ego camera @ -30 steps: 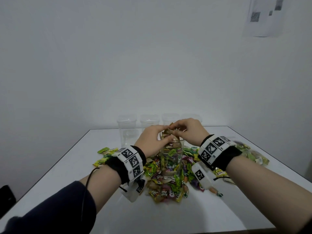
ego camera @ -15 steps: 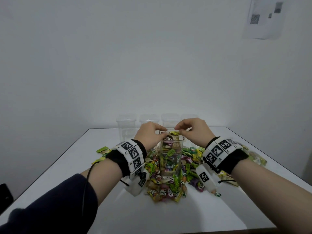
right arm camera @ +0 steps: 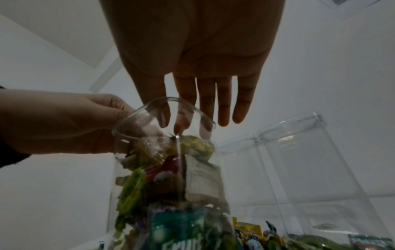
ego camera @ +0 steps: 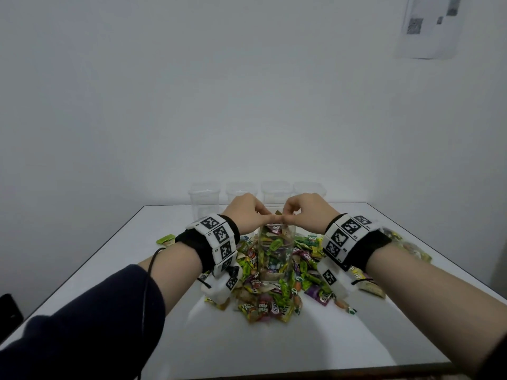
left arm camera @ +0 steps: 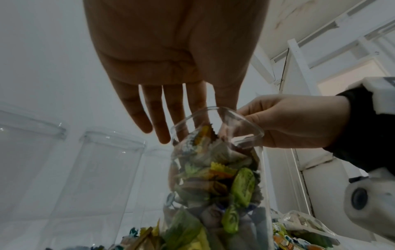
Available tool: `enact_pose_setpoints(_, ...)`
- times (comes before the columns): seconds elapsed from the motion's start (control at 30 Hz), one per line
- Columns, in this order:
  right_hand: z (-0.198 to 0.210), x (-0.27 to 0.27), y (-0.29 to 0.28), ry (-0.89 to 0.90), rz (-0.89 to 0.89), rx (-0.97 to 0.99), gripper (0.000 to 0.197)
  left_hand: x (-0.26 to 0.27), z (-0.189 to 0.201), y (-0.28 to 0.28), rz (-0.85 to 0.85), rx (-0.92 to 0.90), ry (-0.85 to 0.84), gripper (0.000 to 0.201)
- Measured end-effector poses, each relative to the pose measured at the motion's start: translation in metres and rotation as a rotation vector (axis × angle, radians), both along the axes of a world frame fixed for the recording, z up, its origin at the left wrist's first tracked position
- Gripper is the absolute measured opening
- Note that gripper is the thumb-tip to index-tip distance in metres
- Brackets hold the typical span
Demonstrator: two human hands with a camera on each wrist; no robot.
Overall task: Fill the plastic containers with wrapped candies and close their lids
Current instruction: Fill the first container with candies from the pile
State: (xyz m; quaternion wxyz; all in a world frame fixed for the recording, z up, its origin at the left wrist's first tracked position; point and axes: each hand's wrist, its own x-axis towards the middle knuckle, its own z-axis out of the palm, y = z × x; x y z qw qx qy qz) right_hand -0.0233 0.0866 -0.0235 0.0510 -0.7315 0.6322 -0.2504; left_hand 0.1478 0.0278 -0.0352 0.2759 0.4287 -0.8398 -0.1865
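Fingers (left arm camera: 158,116) extended over container (ego camera: 276,253) mouth | candies (ego camera: 275,244) near rim | four containers (ego camera: 275,192) behind

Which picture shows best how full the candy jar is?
The left wrist view: the jar fills the frame, with candies piled nearly to its open rim. The right wrist view shows it nearly as well, from the other side. In the head view both hands cover its top.
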Motion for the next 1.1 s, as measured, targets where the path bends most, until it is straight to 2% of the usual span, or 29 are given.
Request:
enact_pose_setpoints(0.17,-0.006,-0.003,-0.002,0.01,0.027,-0.007,0.025,0.005,0.0,0.004,-0.062,0.042,-0.031,0.041)
enact_pose_setpoints(0.23,-0.008,-0.007,0.002,-0.054,0.034,-0.057,0.021,0.01,-0.002,0.008,-0.082,0.023,0.003,0.035)
enact_pose_setpoints(0.37,-0.015,-0.02,0.017,-0.272,-0.029,-0.185,0.012,0.029,-0.009,0.018,-0.094,-0.042,0.048,0.038)
enact_pose_setpoints(0.43,-0.019,-0.029,0.031,-0.318,-0.06,-0.193,0.012,0.044,-0.014,0.023,-0.099,-0.045,0.033,0.041)
enact_pose_setpoints(0.5,-0.024,-0.039,0.048,-0.301,-0.072,-0.124,0.011,0.063,-0.019,0.028,-0.091,-0.036,-0.05,0.043)
enact_pose_setpoints(0.57,-0.032,-0.049,0.064,-0.202,-0.065,0.001,0.008,0.084,-0.028,0.033,-0.071,-0.043,-0.214,0.046)
enact_pose_setpoints(0.63,-0.042,-0.057,0.079,-0.017,-0.048,0.156,0.009,0.103,-0.039,0.037,-0.075,-0.032,-0.382,0.053)
enact_pose_setpoints(0.7,-0.053,-0.064,0.09,0.189,-0.044,0.31,0.023,0.119,-0.053,0.04,-0.085,-0.011,-0.542,0.064)
enact_pose_setpoints(0.77,-0.064,-0.07,0.1,0.313,-0.027,0.44,0.041,0.133,-0.069,0.042,-0.075,0.035,-0.714,0.074)
enact_pose_setpoints(0.83,-0.072,-0.072,0.106,0.356,0.039,0.527,0.037,0.144,-0.08,0.044,-0.061,0.107,-0.868,0.079)
enact_pose_setpoints(0.87,-0.076,-0.072,0.108,0.384,0.068,0.569,0.035,0.148,-0.084,0.044,-0.065,0.146,-0.918,0.08)
enact_pose_setpoints(0.97,-0.085,-0.073,0.108,0.5,0.047,0.715,0.072,0.151,-0.087,0.043,-0.074,0.255,-0.973,0.079)
enact_pose_setpoints(1.0,-0.087,-0.073,0.106,0.524,0.049,0.726,0.077,0.151,-0.088,0.042,-0.066,0.265,-0.985,0.078)
enact_pose_setpoints(1.1,-0.088,-0.067,0.099,0.576,0.078,0.72,0.08,0.147,-0.089,0.036,-0.028,0.268,-1.019,0.077)
